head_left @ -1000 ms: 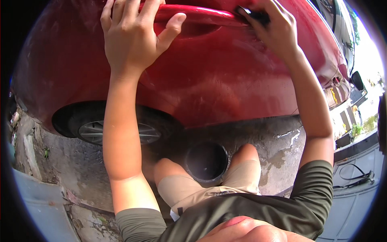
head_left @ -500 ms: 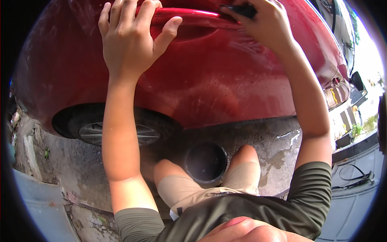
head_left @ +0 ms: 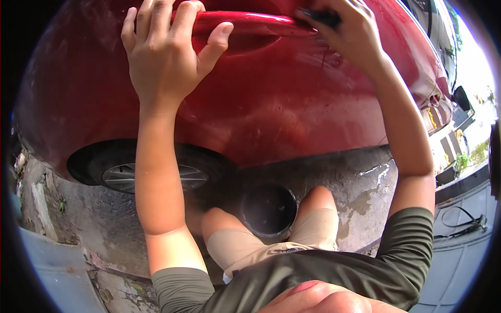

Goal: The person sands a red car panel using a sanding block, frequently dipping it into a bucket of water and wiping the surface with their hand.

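Observation:
The red car door (head_left: 250,88) fills the upper view, with its glossy red handle (head_left: 245,21) running across the top. My left hand (head_left: 164,57) rests at the handle's left end, fingers spread and partly bent over it, thumb held apart below the handle. At the handle's right end, my right hand (head_left: 355,34) grips a small black object (head_left: 321,18), too hidden to identify, against the car; the area just beneath it is blurred.
A wheel (head_left: 120,175) shows at lower left. A black round basin (head_left: 269,208) sits on the wet concrete between my knees. Pale blue-grey panels (head_left: 52,271) edge both sides, with a looped black strap (head_left: 459,221) on the right one. Bright surroundings show at far right.
My left hand has shifted a little left along the handle. My right hand moved left with the black object, then slightly back to the right.

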`<state>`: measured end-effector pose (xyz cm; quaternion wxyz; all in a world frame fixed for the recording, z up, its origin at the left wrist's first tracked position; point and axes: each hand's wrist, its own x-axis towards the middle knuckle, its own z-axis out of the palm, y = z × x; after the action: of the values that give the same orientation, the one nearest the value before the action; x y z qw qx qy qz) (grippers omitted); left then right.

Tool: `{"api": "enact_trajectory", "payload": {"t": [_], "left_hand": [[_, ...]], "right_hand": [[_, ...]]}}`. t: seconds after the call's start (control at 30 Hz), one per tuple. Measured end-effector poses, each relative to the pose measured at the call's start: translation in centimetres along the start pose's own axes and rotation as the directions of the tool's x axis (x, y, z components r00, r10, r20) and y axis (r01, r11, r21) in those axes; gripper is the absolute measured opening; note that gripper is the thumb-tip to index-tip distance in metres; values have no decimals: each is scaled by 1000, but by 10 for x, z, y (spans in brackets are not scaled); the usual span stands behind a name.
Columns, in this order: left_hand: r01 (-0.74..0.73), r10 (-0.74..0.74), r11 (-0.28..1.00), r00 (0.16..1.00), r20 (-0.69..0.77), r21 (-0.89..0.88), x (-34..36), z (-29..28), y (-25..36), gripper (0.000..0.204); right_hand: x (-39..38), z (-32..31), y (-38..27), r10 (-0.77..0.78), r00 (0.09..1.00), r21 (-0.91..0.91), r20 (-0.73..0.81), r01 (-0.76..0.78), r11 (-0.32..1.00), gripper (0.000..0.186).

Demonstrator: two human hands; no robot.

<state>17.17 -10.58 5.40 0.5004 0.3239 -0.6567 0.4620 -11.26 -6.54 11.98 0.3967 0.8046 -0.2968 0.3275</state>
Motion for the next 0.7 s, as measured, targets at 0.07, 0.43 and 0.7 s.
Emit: {"api": "enact_trajectory", "payload": {"t": [0.07,0.43,0.7], "left_hand": [[-1,1,1000,1000,4,-2,0,-2,-1,51],[-14,14,999,1000,-4,33,-4,-1,-5,52],[8,-8,1000,1000,1,-8,-4,1,0,53]], "right_hand": [[8,12,4,-58,997,11,-41,58,998,26],[10,6,-4,-35,999,16,15,35,999,27],[12,9,-2,-61,998,3,-8,61,998,26]]}}
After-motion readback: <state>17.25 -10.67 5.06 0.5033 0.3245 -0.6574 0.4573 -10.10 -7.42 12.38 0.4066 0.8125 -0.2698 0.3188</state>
